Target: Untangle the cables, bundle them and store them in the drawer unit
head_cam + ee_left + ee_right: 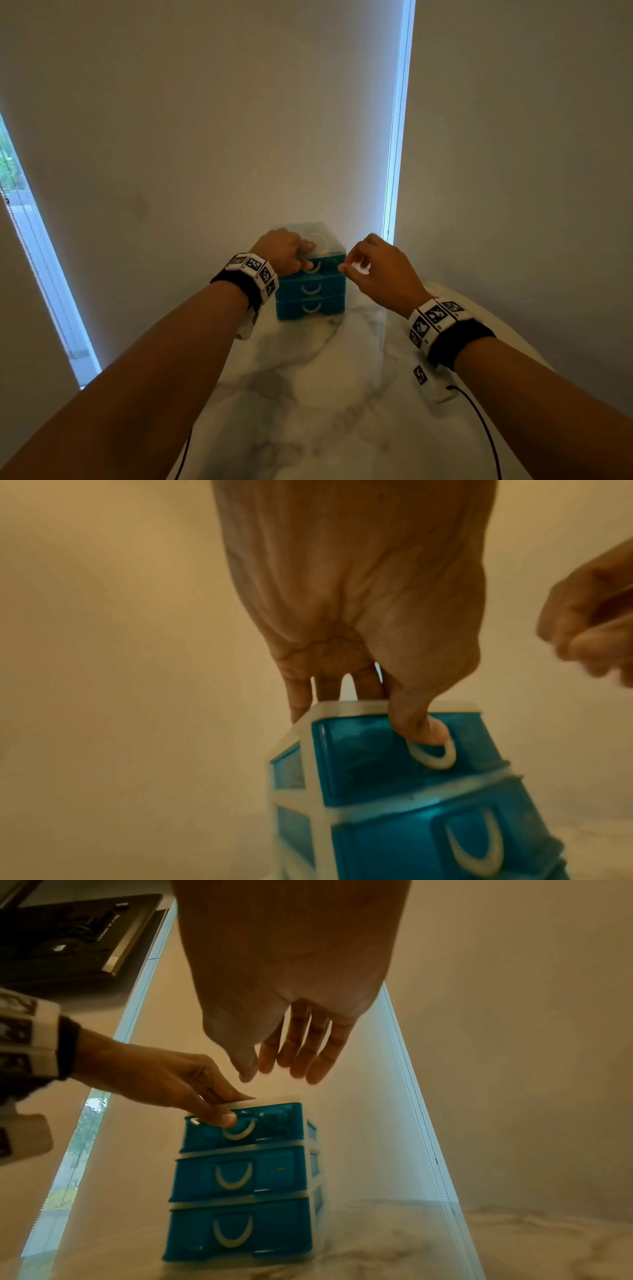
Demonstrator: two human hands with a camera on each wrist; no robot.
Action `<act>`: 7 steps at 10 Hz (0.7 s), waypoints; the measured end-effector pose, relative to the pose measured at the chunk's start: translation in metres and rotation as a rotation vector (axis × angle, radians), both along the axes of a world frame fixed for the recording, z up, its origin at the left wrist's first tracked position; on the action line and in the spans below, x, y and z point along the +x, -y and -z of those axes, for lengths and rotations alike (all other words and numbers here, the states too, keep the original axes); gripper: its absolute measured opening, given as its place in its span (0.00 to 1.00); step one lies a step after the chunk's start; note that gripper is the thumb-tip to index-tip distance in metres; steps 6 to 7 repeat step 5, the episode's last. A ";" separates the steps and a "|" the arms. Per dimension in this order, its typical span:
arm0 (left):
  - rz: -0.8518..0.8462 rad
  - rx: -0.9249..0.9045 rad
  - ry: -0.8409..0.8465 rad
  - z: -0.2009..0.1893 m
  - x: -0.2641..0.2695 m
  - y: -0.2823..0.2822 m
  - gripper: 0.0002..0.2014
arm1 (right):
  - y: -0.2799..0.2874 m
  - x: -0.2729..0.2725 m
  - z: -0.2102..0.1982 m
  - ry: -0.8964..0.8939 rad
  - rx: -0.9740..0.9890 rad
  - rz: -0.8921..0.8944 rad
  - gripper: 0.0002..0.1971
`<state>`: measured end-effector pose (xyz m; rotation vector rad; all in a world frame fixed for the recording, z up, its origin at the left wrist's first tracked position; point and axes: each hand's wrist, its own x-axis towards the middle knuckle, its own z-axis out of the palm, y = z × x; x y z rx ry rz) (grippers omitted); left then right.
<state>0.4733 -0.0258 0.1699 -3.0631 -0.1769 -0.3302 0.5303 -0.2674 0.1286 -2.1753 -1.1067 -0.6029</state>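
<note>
1. Gripping the drawer unit (310,291) from above with the left hand (281,250): fingers laid over the pale top plate, thumb (421,729) bent down on the front of the top drawer (274,1123), right at its white handle (435,758).
2. Looks like a squeeze between thumb and fingers, most probably to push this drawer fully home while keeping the light unit from sliding backward.
3. Hovering just beside the upper right corner of the unit with the right hand (380,270), not touching it. Fingers (301,1053) hang loose and a little apart in the right wrist view, thumb close to the index finger; nothing visible between them, though blurred.
4. Probably kept near on purpose, ready to steady the unit or help with the drawer.
5. Stands upright at the far end of the marble bench (308,394), close to the window blind (205,137), front turned toward the person, so all three handles are easy to reach.
6. Both lower drawers (274,1175) sit flush in the frame; the top one appears almost or fully closed.
7. No cables lying on the visible bench. Some dark shapes show through the translucent front of the top drawer; possibly the bundled cables, but cannot tell for sure.
8. Judging from this, the storing step seems nearly finished.
</note>
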 end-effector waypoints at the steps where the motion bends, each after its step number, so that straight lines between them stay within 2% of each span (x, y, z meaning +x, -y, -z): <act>1: 0.013 -0.071 0.000 0.007 0.007 -0.012 0.28 | -0.001 -0.002 0.012 -0.259 -0.394 -0.142 0.15; 2: 0.020 -0.064 0.055 0.009 -0.001 -0.012 0.33 | -0.012 -0.002 0.029 -0.316 -0.807 -0.183 0.18; 3: 0.018 -0.114 0.325 0.011 -0.024 -0.001 0.28 | -0.047 0.010 0.029 -0.308 -0.825 -0.107 0.20; 4: 0.009 -0.163 0.483 0.012 -0.056 0.001 0.17 | -0.090 0.033 0.031 -0.306 -0.649 0.011 0.17; 5: -0.019 -0.206 0.435 0.017 -0.091 -0.010 0.16 | -0.104 0.049 0.050 -0.254 -0.574 0.114 0.14; 7: -0.019 -0.206 0.435 0.017 -0.091 -0.010 0.16 | -0.104 0.049 0.050 -0.254 -0.574 0.114 0.14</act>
